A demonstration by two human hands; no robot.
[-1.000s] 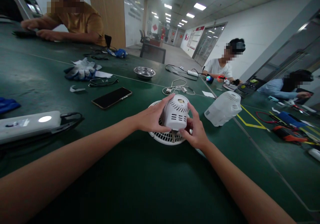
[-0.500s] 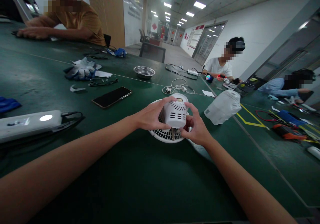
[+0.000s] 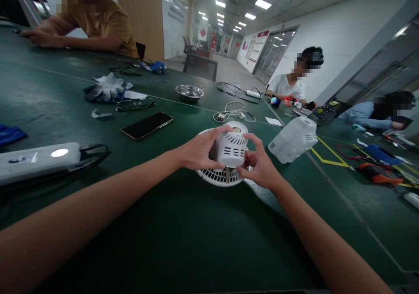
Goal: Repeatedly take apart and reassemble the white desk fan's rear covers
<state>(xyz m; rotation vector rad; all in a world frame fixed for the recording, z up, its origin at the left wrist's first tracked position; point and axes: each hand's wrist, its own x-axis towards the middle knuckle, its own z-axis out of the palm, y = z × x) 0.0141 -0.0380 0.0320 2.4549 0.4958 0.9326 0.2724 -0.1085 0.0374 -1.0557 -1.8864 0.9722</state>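
Observation:
Between my hands is a white vented motor housing (image 3: 230, 150), its slots facing me. My left hand (image 3: 203, 149) grips it from the left, thumb low and fingers over the top. On the other side, my right hand (image 3: 260, 163) holds it with the index finger near the top and the thumb at the lower edge. Beneath it lies a round white fan grille (image 3: 218, 178) on the green table (image 3: 183, 233). Some of the grille is covered by the housing and my fingers. A translucent white plastic cover (image 3: 291, 142) stands to the right of my right hand.
Beyond my left hand lies a phone (image 3: 147, 125); a metal bowl (image 3: 189, 93) and a coiled white cable (image 3: 234, 112) are farther back. Gloves (image 3: 107, 88) and a white device (image 3: 39, 160) are at left, tools (image 3: 379, 173) at right. Several people sit around the table.
Both hands keep their hold on the housing, with hardly any movement. The person at the far left has lifted their hands slightly from the table.

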